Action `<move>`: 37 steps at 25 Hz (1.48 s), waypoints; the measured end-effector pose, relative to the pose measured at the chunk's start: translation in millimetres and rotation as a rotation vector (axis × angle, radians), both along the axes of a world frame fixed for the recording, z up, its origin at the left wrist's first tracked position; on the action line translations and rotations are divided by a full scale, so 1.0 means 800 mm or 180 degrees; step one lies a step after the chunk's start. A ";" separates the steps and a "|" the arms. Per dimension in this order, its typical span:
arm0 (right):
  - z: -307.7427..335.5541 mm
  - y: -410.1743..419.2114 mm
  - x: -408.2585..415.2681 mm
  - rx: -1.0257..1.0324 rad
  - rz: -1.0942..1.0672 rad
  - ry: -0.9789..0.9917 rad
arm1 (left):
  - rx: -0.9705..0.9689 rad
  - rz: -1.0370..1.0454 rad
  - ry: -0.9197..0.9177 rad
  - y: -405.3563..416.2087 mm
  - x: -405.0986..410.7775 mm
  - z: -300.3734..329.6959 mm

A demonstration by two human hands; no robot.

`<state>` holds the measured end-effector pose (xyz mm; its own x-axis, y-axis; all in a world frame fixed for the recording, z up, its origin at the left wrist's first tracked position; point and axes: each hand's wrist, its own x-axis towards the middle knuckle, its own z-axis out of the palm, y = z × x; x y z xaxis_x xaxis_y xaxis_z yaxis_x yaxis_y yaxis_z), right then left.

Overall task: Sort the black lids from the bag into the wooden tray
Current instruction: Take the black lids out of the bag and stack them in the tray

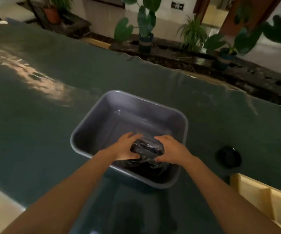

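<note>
Glossy clear plastic bag, smooth plastic tub, wooden tray.

The bench has a dark green cover. The tub in the middle is grey-blue. The bag inside it is see-through, with black lids showing. A black lid lies near the right edge. The tray at the near right corner is pale yellow wood.

I am looking at a dim, soft, slightly blurred view. A pale glare patch is shining on the tabletop at left, and the edges are bending from wide-angle distortion.
</note>
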<state>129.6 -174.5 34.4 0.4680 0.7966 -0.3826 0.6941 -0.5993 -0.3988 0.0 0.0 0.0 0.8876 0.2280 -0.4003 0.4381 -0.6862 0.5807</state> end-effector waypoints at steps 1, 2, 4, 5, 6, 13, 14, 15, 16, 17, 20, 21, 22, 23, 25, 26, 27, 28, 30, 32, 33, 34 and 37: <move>-0.005 0.006 0.000 -0.0048 -0.0008 0.0056 | -0.0094 0.0010 -0.0057 0.001 0.004 -0.006; -0.008 0.012 -0.001 -0.0016 -0.0025 0.0122 | -0.0178 0.0077 -0.0138 0.004 0.006 -0.009; -0.016 0.015 -0.006 0.0061 -0.0095 0.0159 | -0.0303 0.0222 -0.0211 0.001 0.009 -0.017; -0.017 0.015 -0.006 0.0151 -0.0159 0.0187 | -0.0335 0.0278 -0.0242 0.000 0.010 -0.018; -0.017 0.012 -0.007 0.0255 -0.0215 0.0202 | -0.0326 0.0330 -0.0320 -0.002 0.010 -0.017; 0.038 -0.030 -0.015 0.1428 -0.0505 -0.0343 | 0.0269 0.0554 -0.1632 -0.043 -0.001 0.064; 0.054 -0.045 -0.015 0.1557 -0.0498 -0.0458 | 0.0315 0.0534 -0.1760 -0.056 -0.003 0.081; 0.070 -0.062 -0.014 0.1636 -0.0496 -0.0566 | 0.0331 0.0510 -0.1854 -0.071 -0.006 0.098; 0.086 -0.083 -0.013 0.1707 -0.0505 -0.0672 | 0.0337 0.0473 -0.1959 -0.090 -0.009 0.112; 0.100 -0.106 -0.013 0.1692 -0.0530 -0.0750 | 0.0360 0.0430 -0.2008 -0.111 -0.013 0.124; 0.124 -0.187 -0.018 0.1539 -0.0584 -0.0934 | 0.0479 0.0304 -0.2105 -0.188 -0.021 0.139; 0.125 -0.217 -0.020 0.1464 -0.0582 -0.0982 | 0.0515 0.0284 -0.2109 -0.217 -0.022 0.138; 0.122 -0.246 -0.023 0.1405 -0.0585 -0.0984 | 0.0552 0.0259 -0.2093 -0.247 -0.025 0.132; 0.115 -0.281 -0.027 0.1366 -0.0597 -0.0945 | 0.0583 0.0226 -0.2048 -0.282 -0.028 0.124; 0.091 -0.346 -0.032 0.1362 -0.0615 -0.0827 | 0.0630 0.0196 -0.1944 -0.348 -0.033 0.098; 0.074 -0.379 -0.035 0.1340 -0.0627 -0.0761 | 0.0622 0.0210 -0.1879 -0.381 -0.037 0.082; 0.057 -0.408 -0.038 0.1295 -0.0639 -0.0712 | 0.0616 0.0225 -0.1819 -0.410 -0.041 0.065; 0.037 -0.440 -0.043 0.1235 -0.0653 -0.0673 | 0.0608 0.0221 -0.1743 -0.441 -0.046 0.049; 0.002 -0.487 -0.055 0.1105 -0.0683 -0.0571 | 0.0605 0.0177 -0.1528 -0.487 -0.058 0.020; -0.026 -0.520 -0.072 0.0998 -0.0728 -0.0326 | 0.0605 0.0179 -0.1290 -0.523 -0.073 -0.005; -0.037 -0.530 -0.079 0.0960 -0.0751 -0.0221 | 0.0595 0.0177 -0.1162 -0.534 -0.080 -0.014; -0.046 -0.538 -0.085 0.0948 -0.0771 -0.0158 | 0.0580 0.0180 -0.1024 -0.542 -0.086 -0.023; -0.057 -0.542 -0.096 0.1067 -0.0809 -0.0161 | 0.0632 0.0185 -0.0769 -0.544 -0.101 -0.034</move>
<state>53.1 -608.0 -11.6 0.6773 0.7298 -0.0934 0.5646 -0.5969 -0.5700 -81.1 -435.6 -27.1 0.9348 0.3337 -0.1220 0.3456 -0.7744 0.5299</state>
